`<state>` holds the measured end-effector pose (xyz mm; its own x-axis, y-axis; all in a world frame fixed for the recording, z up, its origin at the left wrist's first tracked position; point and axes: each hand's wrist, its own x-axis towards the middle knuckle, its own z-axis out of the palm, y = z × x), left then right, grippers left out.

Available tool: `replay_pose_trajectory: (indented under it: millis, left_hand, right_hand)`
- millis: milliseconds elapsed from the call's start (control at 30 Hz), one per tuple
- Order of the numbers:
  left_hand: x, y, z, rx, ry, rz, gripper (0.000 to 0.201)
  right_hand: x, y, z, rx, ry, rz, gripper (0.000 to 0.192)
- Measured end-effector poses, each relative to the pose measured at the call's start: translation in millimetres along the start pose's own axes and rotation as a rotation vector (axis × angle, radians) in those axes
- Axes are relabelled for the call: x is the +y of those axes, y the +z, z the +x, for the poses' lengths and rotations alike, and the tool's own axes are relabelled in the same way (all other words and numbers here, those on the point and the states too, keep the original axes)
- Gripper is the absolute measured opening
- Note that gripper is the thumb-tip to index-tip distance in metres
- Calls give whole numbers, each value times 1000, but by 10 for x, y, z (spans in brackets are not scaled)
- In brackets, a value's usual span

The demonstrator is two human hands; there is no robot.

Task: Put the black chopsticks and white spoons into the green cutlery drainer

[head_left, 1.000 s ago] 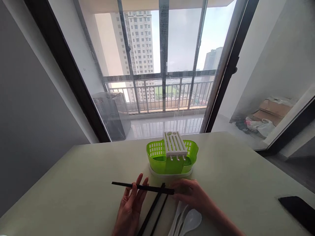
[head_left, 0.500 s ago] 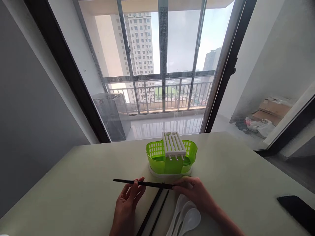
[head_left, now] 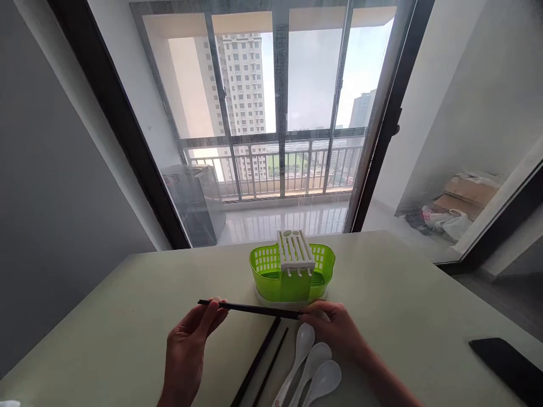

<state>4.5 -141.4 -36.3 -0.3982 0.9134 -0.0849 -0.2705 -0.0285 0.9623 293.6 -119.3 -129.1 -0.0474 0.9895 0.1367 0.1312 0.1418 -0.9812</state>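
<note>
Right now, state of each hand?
Left hand: closed, pinching one or more black chopsticks near one end.
Right hand: closed, pinching the other end.

Just beside my right grip [head_left: 330, 326] I count three white spoons [head_left: 318, 356]. Beyond it: one green basket [head_left: 294, 288], one white rack [head_left: 297, 264], three pegs [head_left: 299, 273]. Well to its right: one black slab [head_left: 507, 364]. I cannot number the black chopsticks [head_left: 254, 309] my left grip [head_left: 190, 342] shares with it, nor the loose chopsticks [head_left: 257, 362] between.

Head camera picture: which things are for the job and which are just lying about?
Probably for the job:
black chopsticks, in left hand and right hand
other chopsticks
white spoons
green basket

Probably just lying about:
dark flat thing
cardboard
bags
</note>
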Motion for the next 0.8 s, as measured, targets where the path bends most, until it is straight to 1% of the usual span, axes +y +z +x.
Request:
replay_pose_trajectory:
  millis: [67, 167, 267, 367, 433, 467, 500, 567, 667, 733, 800]
  left_hand:
    - [128, -19, 39, 9, 41, 15, 47]
    - [446, -68, 149, 34, 135, 101, 49]
    - [853, -29, 222, 39, 323, 233, 47]
    - [1213, 172, 194, 86, 551, 285, 41]
    - [1363, 374, 157, 84, 670, 359, 41]
    - [1403, 484, 149, 68, 706, 420, 41]
    - [1418, 594, 158, 39, 730, 493, 41]
    - [1377, 801, 237, -65, 757, 633, 38]
    - [1187, 1055, 496, -280, 781, 750, 32]
    - [1025, 1190, 706, -397, 738, 759, 31]
    - [875, 1311, 890, -467, 668, 760, 32]
  right_hand:
    - [-10, 3, -2, -7, -1, 33, 39]
    - [-11, -23, 11, -17, -8, 122, 39]
    - [21, -65, 42, -18, -14, 190, 41]
    - [55, -93, 70, -30, -5, 214, 43]
    - [61, -100, 78, -41, 5, 223, 45]
    - [59, -102, 79, -47, 10, 223, 46]
    - [55, -103, 79, -49, 16, 219, 48]
    - [46, -105, 78, -51, 24, 211, 51]
    - [48, -106, 81, -51, 25, 212, 51]
    - [59, -105, 88, -59, 21, 223, 50]
    - [70, -102, 100, -74, 12, 226, 49]
